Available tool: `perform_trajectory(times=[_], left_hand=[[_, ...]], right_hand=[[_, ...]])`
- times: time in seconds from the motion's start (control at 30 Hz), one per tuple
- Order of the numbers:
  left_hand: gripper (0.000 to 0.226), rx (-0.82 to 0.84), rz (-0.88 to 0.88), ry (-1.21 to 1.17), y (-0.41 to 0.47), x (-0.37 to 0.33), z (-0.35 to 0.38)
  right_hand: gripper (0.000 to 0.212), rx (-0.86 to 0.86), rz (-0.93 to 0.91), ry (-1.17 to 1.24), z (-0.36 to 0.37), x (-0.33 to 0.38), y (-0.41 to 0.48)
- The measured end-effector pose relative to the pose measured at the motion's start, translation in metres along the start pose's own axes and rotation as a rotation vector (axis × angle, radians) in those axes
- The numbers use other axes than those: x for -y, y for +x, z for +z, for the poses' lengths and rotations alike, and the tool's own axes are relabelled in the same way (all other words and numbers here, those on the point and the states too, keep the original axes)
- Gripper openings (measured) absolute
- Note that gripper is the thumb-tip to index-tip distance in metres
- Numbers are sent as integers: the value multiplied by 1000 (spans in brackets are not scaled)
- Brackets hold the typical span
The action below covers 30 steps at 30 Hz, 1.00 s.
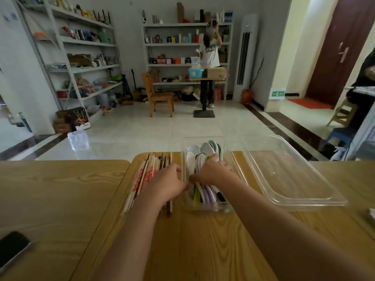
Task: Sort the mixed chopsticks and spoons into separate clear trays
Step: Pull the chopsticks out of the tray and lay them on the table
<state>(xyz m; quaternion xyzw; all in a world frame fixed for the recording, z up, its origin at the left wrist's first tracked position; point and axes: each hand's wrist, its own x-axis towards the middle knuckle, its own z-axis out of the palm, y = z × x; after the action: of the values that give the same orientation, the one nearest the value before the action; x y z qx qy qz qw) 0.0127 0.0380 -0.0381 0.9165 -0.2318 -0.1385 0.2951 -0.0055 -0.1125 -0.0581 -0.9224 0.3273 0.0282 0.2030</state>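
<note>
Two hands: left hand (164, 185) curled on chopsticks (145, 174) (grip unclear), right hand (213, 171) grasping spoons (193, 151), roughly ten, in tray (205, 208).

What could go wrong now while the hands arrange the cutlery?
The spoon tray juts past the far edge of the table; a push from the right hand on the spoons might tip it. The empty clear tray overhangs likewise and could slide off if bumped.

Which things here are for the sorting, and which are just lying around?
For the job: chopsticks, spoons, spoon tray, big clear tray.
Just lying about: phone, small clear tub, wooden chair.
</note>
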Motion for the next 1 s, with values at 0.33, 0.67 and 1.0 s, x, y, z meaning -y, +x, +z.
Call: perform_trajectory(times=[0.33, 0.67, 1.0], left_hand=[[63, 22, 19, -51, -6, 1, -3], [62, 52, 6, -116, -4, 4, -1], [64, 76, 1, -128, 5, 8, 0]], right_hand=[[44, -76, -15, 198, -34, -17, 13], [37, 21, 93, 276, -40, -13, 17], [129, -113, 133, 262, 0, 18, 23]])
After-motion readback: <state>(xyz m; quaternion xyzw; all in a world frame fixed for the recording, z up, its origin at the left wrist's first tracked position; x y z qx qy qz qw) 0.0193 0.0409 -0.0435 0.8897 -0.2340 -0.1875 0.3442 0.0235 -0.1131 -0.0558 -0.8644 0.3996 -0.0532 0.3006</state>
